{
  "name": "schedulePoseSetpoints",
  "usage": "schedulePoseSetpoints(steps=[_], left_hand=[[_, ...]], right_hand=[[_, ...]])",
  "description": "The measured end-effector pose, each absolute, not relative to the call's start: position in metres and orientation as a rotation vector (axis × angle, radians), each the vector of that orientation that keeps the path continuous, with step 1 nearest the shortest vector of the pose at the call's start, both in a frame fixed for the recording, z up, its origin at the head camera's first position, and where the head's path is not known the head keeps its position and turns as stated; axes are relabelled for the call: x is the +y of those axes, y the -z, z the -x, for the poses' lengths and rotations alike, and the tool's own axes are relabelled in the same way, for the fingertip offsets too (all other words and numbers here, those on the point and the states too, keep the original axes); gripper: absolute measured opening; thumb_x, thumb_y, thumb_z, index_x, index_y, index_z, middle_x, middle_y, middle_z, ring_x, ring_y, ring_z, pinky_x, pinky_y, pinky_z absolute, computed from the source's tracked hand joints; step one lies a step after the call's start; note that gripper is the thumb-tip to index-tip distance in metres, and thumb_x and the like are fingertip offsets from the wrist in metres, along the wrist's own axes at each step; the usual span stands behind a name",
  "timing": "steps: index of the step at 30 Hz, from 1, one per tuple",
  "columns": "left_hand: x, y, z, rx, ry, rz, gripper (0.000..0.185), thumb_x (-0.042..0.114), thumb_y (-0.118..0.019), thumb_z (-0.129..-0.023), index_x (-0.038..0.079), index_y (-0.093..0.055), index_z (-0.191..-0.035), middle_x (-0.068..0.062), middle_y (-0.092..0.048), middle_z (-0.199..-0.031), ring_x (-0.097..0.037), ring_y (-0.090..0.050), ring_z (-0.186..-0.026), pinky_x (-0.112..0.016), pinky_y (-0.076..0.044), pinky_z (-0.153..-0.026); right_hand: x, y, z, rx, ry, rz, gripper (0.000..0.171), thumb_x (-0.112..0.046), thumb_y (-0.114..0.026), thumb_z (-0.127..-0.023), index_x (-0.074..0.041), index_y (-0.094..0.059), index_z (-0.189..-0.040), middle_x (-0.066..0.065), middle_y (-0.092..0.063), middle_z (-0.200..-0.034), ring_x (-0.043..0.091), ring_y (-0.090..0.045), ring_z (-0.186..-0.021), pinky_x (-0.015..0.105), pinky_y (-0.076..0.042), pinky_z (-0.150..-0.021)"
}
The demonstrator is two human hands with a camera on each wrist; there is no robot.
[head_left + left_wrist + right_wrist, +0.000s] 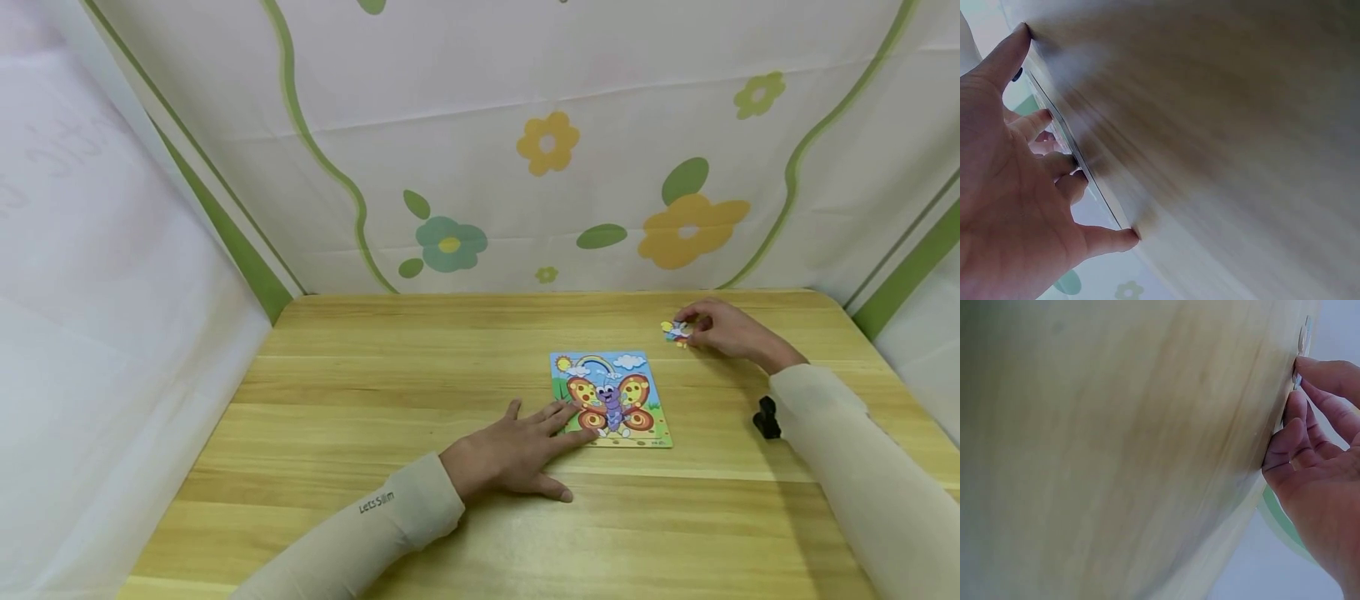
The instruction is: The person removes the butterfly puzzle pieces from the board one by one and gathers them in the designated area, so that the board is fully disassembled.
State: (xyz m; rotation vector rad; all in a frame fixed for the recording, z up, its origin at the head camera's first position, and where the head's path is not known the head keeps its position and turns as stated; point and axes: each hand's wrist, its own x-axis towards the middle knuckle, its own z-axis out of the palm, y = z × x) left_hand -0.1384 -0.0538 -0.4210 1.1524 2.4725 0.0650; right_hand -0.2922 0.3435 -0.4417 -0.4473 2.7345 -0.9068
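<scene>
The head view looks forward and down from above, taking in the whole worktop [375,400] and the flowered cloth [525,167] behind. Each wrist view sits very near its hand, skimming low along the wood grain, blurred, probably toward the cloth. All three views share the worktop [1222,125] surface [1116,437].

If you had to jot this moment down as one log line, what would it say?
left hand flat on table, fingertips on butterfly puzzle | right hand pinching loose puzzle piece
</scene>
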Motion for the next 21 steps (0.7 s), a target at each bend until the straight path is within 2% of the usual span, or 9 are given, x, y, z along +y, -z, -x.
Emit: schedulePoseSetpoints(steps=[21], left_hand=[[-0.0534, 0.4220, 0.1386, 2.474, -0.063, -1.151, 0.086, 0.066, -0.058, -0.098, 0.042, -0.015, -0.168, 0.001, -0.003, -0.179, -0.016, -0.005, -0.165, -0.071, -0.020, -0.125]], right_hand=[[0.3424, 0.4423, 0.2914, 2.736, 0.926, 0.453, 0.039, -0.001, -0.069, -0.094, 0.008, -0.063, -0.132, 0.028, -0.057, -0.132, 0.019, -0.050, -0.092, 0.026, -0.044, -0.074]])
